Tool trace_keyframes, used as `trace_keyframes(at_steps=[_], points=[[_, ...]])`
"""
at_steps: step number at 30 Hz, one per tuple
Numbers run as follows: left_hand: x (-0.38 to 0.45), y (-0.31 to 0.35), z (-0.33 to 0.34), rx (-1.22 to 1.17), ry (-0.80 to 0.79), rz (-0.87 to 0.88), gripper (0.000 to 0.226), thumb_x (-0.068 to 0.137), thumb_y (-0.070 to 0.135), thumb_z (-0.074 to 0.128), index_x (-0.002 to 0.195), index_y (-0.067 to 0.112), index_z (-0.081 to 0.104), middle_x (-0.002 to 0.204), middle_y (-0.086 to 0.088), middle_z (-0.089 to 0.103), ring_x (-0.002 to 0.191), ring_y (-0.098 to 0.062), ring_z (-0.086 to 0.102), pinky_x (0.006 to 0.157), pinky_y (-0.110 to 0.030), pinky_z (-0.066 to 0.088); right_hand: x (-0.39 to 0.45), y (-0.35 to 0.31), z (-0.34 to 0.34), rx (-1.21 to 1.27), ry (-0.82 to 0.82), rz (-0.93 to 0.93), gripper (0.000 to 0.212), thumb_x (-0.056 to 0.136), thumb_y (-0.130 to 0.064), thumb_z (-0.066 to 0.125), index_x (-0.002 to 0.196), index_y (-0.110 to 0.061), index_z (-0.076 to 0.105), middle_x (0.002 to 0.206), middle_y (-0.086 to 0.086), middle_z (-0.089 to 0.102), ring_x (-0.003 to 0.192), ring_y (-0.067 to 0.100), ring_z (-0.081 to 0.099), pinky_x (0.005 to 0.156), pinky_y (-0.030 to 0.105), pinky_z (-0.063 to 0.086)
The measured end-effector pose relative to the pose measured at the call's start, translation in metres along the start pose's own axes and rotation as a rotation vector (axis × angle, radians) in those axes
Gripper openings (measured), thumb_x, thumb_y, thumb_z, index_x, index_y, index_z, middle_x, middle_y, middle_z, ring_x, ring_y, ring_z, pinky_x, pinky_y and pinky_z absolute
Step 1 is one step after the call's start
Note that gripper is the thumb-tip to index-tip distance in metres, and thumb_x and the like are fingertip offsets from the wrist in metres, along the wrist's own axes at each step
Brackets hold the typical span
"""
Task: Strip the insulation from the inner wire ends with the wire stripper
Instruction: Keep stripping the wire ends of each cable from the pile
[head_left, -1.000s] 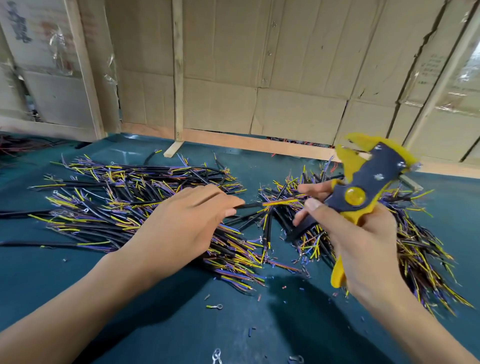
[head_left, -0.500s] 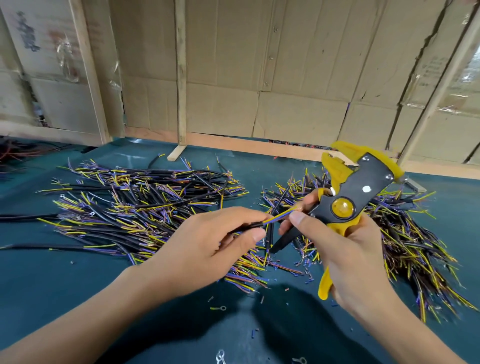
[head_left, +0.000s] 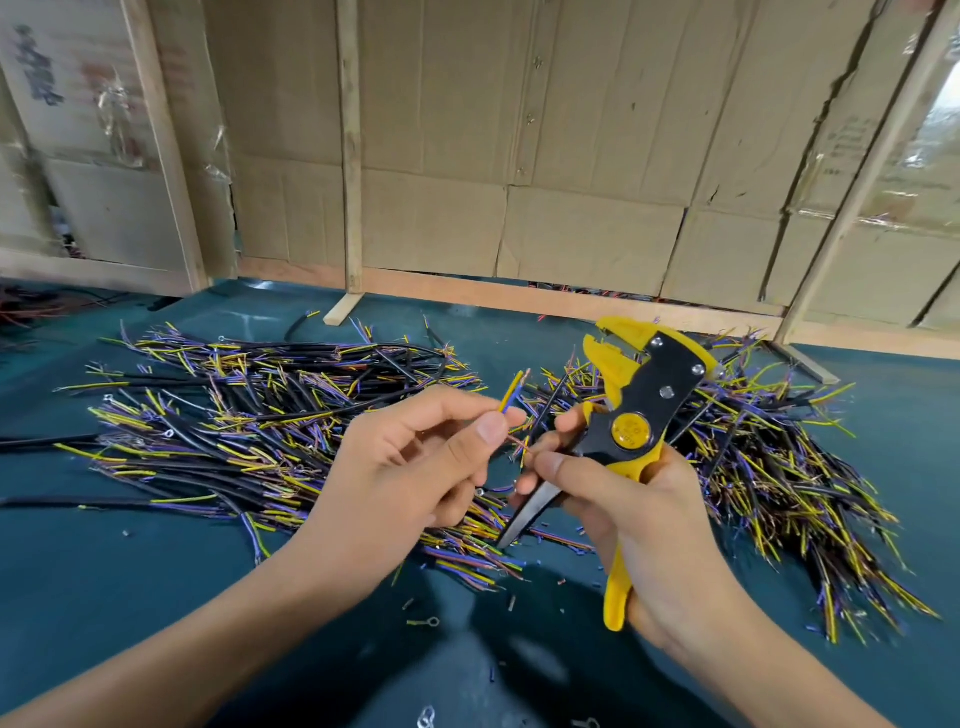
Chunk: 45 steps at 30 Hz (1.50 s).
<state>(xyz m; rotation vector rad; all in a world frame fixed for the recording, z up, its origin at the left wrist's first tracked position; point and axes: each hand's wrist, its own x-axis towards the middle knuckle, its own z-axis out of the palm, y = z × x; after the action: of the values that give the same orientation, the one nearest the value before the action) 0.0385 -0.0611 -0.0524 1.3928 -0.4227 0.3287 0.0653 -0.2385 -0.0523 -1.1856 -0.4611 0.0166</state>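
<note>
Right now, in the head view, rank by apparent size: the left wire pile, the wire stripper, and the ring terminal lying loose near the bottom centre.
1. Left wire pile, largest by far.
2. Wire stripper, though nearness to the camera enlarges it.
3. Ring terminal, smallest.

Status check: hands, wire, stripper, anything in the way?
Left hand pinches wire, ends up. Right hand grips stripper, jaws off the wire, fingertips touching its bare strands. Nothing blocking; wire piles behind.
</note>
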Motion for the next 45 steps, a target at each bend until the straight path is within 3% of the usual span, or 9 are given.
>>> trace_keyframes(at_steps=[5,9,13,17,23,33,37,41,45], points=[[0.000,0.003,-0.005,-0.157,-0.031,-0.075,0.036,0.076,0.039,0.081,0.099,0.011,0.079,0.067,-0.006,0.057,0.048,-0.017,0.034,0.041,-0.018,0.025,-0.004,0.000,0.001,0.005,-0.039,0.015,0.023,0.070,0.000,0.079,0.089,-0.011,0.073,0.082,0.018,0.068,0.067,0.036,0.065,0.072,0.048,0.059],[0.002,0.005,-0.004,-0.185,0.035,-0.131,0.017,0.077,0.027,0.076,0.086,0.013,0.079,0.070,-0.011,0.062,0.054,-0.018,0.037,0.040,-0.017,0.022,-0.004,-0.001,0.003,-0.021,-0.038,0.047,0.020,0.070,0.002,0.077,0.087,-0.010,0.074,0.079,0.014,0.068,0.065,0.035,0.065,0.071,0.042,0.058],[0.004,0.006,0.000,-0.153,0.133,-0.185,0.006,0.075,0.015,0.070,0.069,0.014,0.072,0.057,-0.010,0.053,0.039,-0.014,0.031,0.039,-0.013,0.020,-0.004,-0.001,0.002,-0.075,-0.046,0.044,0.018,0.073,0.002,0.076,0.083,-0.014,0.073,0.077,0.014,0.067,0.064,0.036,0.064,0.069,0.042,0.057],[0.007,0.013,-0.001,-0.175,0.226,-0.164,0.002,0.069,0.014,0.074,0.070,0.015,0.072,0.058,-0.007,0.054,0.044,-0.014,0.032,0.037,-0.013,0.018,-0.006,-0.005,-0.001,-0.073,-0.155,0.119,0.006,0.082,-0.009,0.076,0.087,-0.008,0.074,0.079,0.023,0.069,0.067,0.039,0.066,0.069,0.048,0.058],[0.012,0.020,-0.010,-0.244,0.337,-0.136,0.008,0.076,0.015,0.070,0.070,0.016,0.073,0.069,-0.005,0.063,0.053,-0.011,0.044,0.036,-0.016,0.018,-0.009,-0.007,-0.003,-0.121,-0.260,0.225,0.019,0.079,-0.021,0.077,0.087,-0.004,0.074,0.084,0.027,0.071,0.068,0.042,0.070,0.066,0.049,0.059],[0.010,0.015,-0.008,-0.260,0.280,-0.171,0.004,0.074,0.018,0.073,0.077,0.016,0.076,0.072,-0.006,0.062,0.055,-0.011,0.047,0.035,-0.016,0.023,-0.011,-0.003,-0.004,-0.154,-0.318,0.213,0.022,0.085,-0.021,0.073,0.089,0.001,0.072,0.083,0.025,0.071,0.070,0.042,0.071,0.067,0.044,0.059],[0.010,0.014,-0.007,-0.267,0.272,-0.174,0.006,0.074,0.018,0.072,0.077,0.016,0.077,0.071,-0.005,0.062,0.054,-0.011,0.047,0.035,-0.016,0.022,-0.010,-0.005,-0.003,-0.157,-0.326,0.242,0.024,0.082,-0.022,0.074,0.075,0.000,0.067,0.068,0.023,0.065,0.057,0.039,0.066,0.059,0.045,0.056],[0.010,0.011,-0.005,-0.156,0.194,-0.107,0.013,0.076,0.023,0.075,0.083,0.012,0.076,0.063,-0.008,0.055,0.045,-0.017,0.035,0.037,-0.016,0.023,-0.014,0.002,-0.001,-0.224,-0.142,0.230,0.030,0.061,-0.031,0.077,0.054,-0.008,0.059,0.047,0.016,0.049,0.035,0.027,0.047,0.043,0.033,0.046],[0.009,0.006,-0.012,0.037,0.269,-0.022,0.008,0.080,0.022,0.080,0.087,0.018,0.076,0.060,-0.002,0.056,0.047,-0.018,0.037,0.041,-0.019,0.029,-0.007,-0.005,-0.002,0.013,-0.234,0.388,0.030,0.061,-0.024,0.081,0.076,-0.001,0.070,0.067,0.024,0.059,0.056,0.036,0.061,0.062,0.046,0.053]])
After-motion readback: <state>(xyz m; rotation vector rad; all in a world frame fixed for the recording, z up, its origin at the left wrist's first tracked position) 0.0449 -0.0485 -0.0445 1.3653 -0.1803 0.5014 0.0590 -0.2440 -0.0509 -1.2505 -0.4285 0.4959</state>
